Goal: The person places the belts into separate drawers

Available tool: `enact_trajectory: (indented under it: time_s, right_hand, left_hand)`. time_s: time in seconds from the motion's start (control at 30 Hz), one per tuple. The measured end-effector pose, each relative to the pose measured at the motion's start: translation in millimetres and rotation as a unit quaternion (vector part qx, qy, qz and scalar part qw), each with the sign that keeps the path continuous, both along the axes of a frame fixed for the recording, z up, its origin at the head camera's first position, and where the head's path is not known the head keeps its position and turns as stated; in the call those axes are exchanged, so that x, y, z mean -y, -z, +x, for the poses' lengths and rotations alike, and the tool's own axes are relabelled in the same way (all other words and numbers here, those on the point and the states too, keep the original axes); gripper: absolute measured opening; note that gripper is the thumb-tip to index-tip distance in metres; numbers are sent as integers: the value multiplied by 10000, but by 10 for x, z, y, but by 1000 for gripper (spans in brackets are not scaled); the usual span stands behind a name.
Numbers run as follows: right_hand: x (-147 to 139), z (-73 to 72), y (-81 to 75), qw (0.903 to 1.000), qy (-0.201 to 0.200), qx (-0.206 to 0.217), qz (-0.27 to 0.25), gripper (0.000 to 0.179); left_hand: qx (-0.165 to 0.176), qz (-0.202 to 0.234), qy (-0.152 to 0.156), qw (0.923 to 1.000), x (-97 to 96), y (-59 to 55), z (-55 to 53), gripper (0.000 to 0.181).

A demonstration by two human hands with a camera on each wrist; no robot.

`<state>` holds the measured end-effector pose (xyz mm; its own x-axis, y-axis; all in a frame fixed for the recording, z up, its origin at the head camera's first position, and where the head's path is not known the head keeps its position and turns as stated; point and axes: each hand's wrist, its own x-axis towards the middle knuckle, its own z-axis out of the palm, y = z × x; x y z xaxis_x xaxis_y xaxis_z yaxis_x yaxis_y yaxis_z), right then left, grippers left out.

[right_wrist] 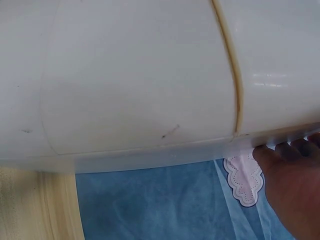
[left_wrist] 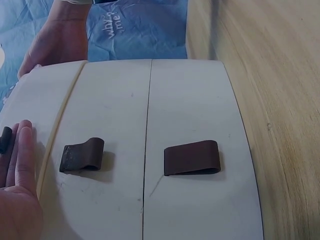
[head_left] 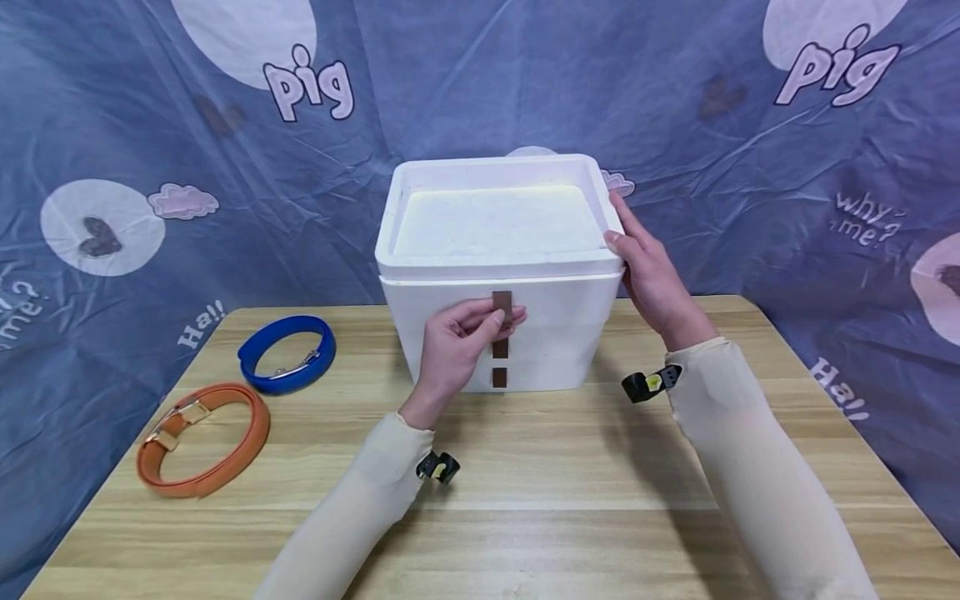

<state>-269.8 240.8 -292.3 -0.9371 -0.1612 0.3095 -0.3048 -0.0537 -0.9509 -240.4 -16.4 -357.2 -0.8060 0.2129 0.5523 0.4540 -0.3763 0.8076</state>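
Near the far edge of the worktop (head_left: pixel 540 500), the head view showed us a white box (head_left: pixel 558 337) with its recessed lid (head_left: pixel 495 221) on top. Our left hand (head_left: pixel 459 337) was closed in a pinch at the box's front, a brown strip (head_left: pixel 502 302) between thumb and fingers. Our right hand (head_left: pixel 660 283) was unclenched, its thumb on the lid's rim by the front corner and its fingers along the side. To the left lay a coiled blue belt (head_left: pixel 323 360) and, nearer us, an orange belt (head_left: pixel 257 433).

From the left wrist, we saw an upper brown loop (left_wrist: pixel 85 154) and a lower brown loop (left_wrist: pixel 192 157) on the front face, a thin dark line between them. Our left fingers were beside the lid seam, partly cut off.

From the right wrist, our right fingertips touched the lid's side, with blue cloth (right_wrist: pixel 150 205) beyond.
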Motion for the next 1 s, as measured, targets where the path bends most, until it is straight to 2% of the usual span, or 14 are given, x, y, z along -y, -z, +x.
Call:
enact_trajectory:
  time_s: [1.0]
  right_hand:
    - [0, 3, 18, 9999, 34, -61, 90, 59]
  left_hand:
    - [-203, 101, 45, 9997, -10, 50, -72, 20]
